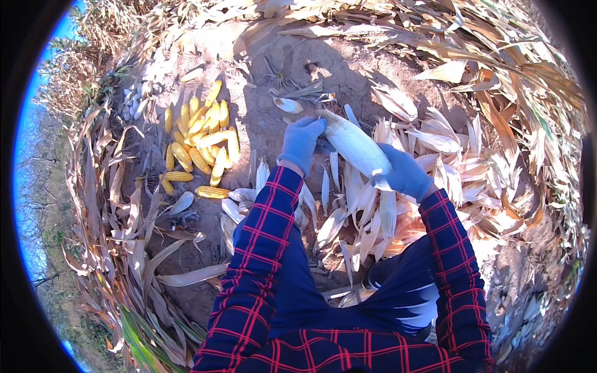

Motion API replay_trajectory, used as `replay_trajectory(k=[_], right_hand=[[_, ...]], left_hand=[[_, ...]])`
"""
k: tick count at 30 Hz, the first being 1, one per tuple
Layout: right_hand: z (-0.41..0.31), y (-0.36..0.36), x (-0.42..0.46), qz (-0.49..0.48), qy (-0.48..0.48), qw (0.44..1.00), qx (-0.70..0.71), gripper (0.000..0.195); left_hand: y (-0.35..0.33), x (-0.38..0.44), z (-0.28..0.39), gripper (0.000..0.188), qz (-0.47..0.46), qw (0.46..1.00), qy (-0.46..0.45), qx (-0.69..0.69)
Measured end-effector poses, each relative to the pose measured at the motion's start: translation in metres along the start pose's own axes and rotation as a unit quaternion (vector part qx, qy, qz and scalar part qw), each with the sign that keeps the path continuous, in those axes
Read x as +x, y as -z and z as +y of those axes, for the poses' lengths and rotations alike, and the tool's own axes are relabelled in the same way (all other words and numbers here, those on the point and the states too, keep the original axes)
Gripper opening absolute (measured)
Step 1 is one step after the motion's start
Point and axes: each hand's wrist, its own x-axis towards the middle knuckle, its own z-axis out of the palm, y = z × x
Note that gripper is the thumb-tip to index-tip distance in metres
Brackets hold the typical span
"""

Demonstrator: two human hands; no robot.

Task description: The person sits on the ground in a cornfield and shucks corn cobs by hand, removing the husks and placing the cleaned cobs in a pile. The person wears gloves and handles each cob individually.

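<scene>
An ear of corn [357, 143] in its pale husk lies aslant between my gloved hands, its browned tip up and to the left. My right hand [405, 171], in a grey-blue glove, grips the lower right end. At the tip my left hand [303, 140], gloved alike, is closed against the husk; part of its fingers is hidden behind the ear. Below the ear, loose corn husks [357, 200] cover the ground between my legs. A pile of bare yellow corn cobs [200, 133] lies on the soil to the left of my left hand.
Stripped husks [459, 163] are heaped on the right. Unhusked ears lie about, one [396, 101] beyond my hands and a small one [288, 105] near the left hand. Dry corn stalks [513, 70] border the right, others [126, 219] the left. Bare soil [289, 56] shows ahead.
</scene>
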Motion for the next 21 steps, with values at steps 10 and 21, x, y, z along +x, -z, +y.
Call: replay_trajectory(k=[10, 21], right_hand=[[-0.004, -0.019, 0.006, 0.045, -0.017, 0.997, 0.068, 0.079], [0.016, -0.035, 0.012, -0.055, -0.07, 0.929, 0.359, 0.082]], left_hand=[[-0.01, 0.012, -0.029, 0.014, 0.116, 0.971, 0.09, -0.187], [-0.02, 0.0, -0.021, 0.024, 0.093, 0.979, 0.058, -0.169]])
